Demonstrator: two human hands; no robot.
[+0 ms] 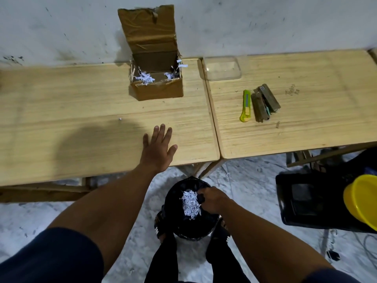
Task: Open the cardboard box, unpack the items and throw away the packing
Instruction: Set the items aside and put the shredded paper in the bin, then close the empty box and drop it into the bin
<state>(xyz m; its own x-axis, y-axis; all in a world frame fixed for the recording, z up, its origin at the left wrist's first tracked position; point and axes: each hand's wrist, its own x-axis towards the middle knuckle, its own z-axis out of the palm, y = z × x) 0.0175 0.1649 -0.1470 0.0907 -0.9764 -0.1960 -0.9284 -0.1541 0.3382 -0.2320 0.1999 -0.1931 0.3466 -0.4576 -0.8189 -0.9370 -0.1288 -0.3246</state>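
Observation:
The cardboard box (pixel 157 89) stands open at the back of the left table, lid flap upright against the wall, with a few white paper shreds (pixel 145 77) left inside. My left hand (pixel 158 149) lies flat on the table in front of the box, fingers spread, holding nothing. My right hand (pixel 213 199) is down in the black bin (pixel 191 227) on the floor between my feet, beside a heap of shredded paper (pixel 190 204); whether it still grips shreds is unclear. Two brown packets (pixel 265 104) lie on the right table.
A green utility knife (pixel 245 106) lies next to the packets. A clear plastic lid (pixel 222 68) sits at the right table's back left. A black crate (pixel 310 199) and a yellow bowl (pixel 362 199) are on the floor at right. One paper scrap (pixel 120 119) lies on the left table.

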